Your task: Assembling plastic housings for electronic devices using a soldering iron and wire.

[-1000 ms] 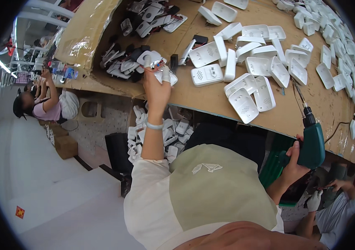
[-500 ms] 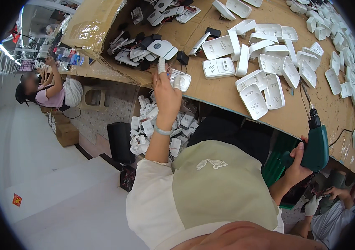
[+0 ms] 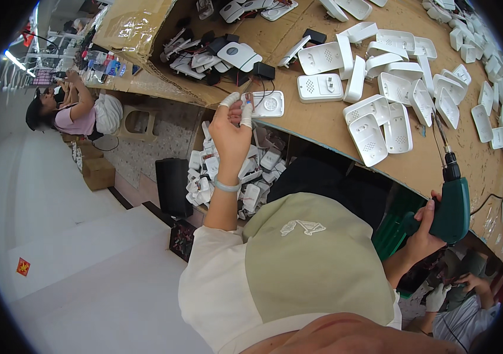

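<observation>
My left hand (image 3: pixel 231 133), with white coverings on some fingers, is closed in a pinch at the table's near edge. Its fingertips are by the left end of a flat white plastic panel (image 3: pixel 271 104) with a round grille and thin wires. What small thing they pinch I cannot make out. My right hand (image 3: pixel 424 239) is wrapped round the grip of a dark green power screwdriver (image 3: pixel 451 206). Its long bit points away from me, the tip near several white plastic shells (image 3: pixel 392 88). A closed white case (image 3: pixel 320 87) lies to the right of the panel.
An open cardboard box (image 3: pixel 136 35) at the far left has wired white parts (image 3: pixel 239 56) at its mouth. More white shells (image 3: pixel 487 41) are heaped at the far right. Below the edge stands a container of white pieces (image 3: pixel 251 192). Co-workers sit left (image 3: pixel 74 115) and lower right (image 3: pixel 464 318).
My left hand has drawn back leftward from over the panel, its fingers closer together. The panel stays in place on the table. My right hand keeps its hold on the screwdriver; the view has shifted slightly.
</observation>
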A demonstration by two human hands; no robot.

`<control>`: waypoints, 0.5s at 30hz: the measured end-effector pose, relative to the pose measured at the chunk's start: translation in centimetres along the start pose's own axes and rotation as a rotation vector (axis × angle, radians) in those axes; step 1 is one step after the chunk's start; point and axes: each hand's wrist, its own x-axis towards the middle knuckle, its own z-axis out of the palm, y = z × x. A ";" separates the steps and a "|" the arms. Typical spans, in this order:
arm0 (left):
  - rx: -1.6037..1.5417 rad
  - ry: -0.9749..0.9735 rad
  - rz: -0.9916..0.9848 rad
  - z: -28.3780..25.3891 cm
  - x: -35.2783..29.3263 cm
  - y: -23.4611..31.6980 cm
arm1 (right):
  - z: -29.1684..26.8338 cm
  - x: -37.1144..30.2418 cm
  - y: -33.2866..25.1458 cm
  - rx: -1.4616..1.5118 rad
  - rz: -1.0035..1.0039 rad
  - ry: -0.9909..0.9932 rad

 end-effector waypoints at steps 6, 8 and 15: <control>0.102 -0.105 0.089 0.2 0.4 1.2 | 0.0 -0.1 0.2 0.006 0.003 -0.016; 0.233 -0.182 0.232 -0.4 0.5 1.2 | -0.1 -0.1 0.1 0.009 -0.003 -0.003; 0.185 -0.362 0.334 -1.7 2.2 0.8 | -0.6 0.1 0.3 0.019 0.002 0.005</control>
